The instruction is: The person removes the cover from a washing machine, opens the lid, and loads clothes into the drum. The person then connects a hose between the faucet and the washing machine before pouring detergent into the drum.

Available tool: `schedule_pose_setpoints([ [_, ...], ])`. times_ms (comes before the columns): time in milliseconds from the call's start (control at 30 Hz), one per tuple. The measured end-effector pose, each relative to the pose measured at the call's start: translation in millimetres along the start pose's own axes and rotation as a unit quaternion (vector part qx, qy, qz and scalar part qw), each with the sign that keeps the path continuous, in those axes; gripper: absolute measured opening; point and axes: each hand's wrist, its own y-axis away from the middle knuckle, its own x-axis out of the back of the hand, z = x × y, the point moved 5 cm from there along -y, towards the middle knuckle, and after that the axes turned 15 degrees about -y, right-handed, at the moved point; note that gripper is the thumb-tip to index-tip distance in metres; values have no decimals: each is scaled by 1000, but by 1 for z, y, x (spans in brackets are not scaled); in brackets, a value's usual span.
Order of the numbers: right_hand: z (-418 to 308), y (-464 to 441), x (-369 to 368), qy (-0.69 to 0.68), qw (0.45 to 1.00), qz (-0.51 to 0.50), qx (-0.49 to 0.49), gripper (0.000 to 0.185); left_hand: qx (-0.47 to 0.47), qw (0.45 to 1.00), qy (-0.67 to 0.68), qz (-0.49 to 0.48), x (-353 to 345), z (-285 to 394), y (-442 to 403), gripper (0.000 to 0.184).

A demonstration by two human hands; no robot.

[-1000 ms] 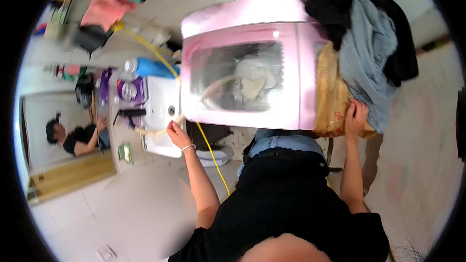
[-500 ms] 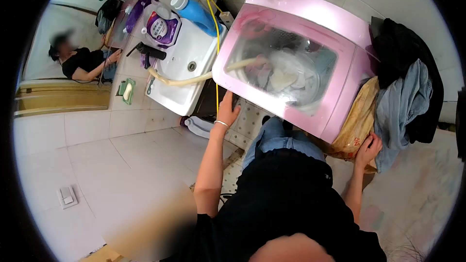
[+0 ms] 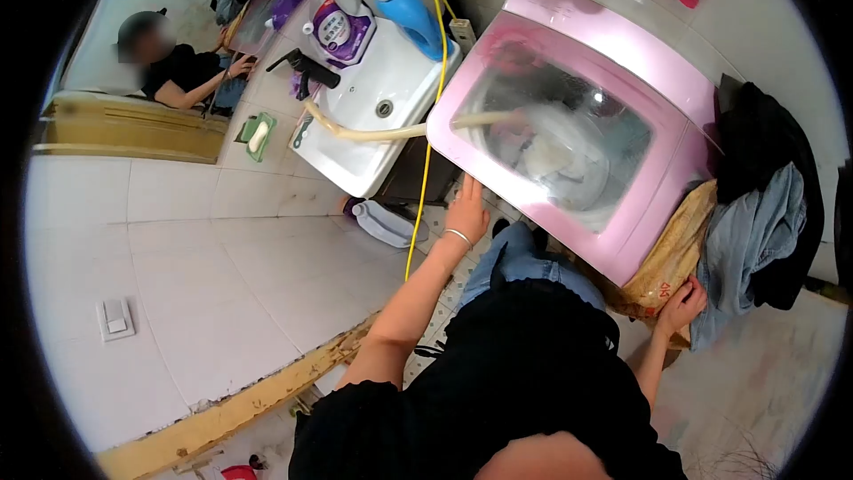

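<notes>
Moved from beside the pale hose (image 3: 382, 135), the left hand (image 3: 468, 212) now sits at the front edge of the pink washing machine (image 3: 666, 191), fingers extended and unclenched; the right hand (image 3: 682, 304) touches the yellow bag (image 3: 671, 253) at the machine's right side, though whether it clamps cannot be told, while patterned floor tiles (image 3: 457, 277) show in a narrow gap beside the jeans (image 3: 524, 262)
</notes>
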Motion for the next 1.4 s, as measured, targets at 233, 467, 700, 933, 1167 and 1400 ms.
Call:
schedule_pose_setpoints([
  [233,11,3,-1,25,1000,-3,-3,22,32,998,-29,-49,16,3,0,84],
  [467,1,1,0,32,999,1,1,18,24,999,-2,-44,11,1,-3,78],
  [700,-8,-2,1,17,1000,14,-10,16,-5,999,-16,-52,15,1,-5,76],
  [933,-12,-4,2,10,999,21,-24,18,-19,995,-56,-83,15,0,-9,77],
  [1167,-12,-4,1,9,999,35,-13,18,-31,992,-72,-100,17,-1,-11,77],
  [1400,-16,-6,2,13,999,33,-6,18,-21,989,-80,-125,21,1,-12,82],
])
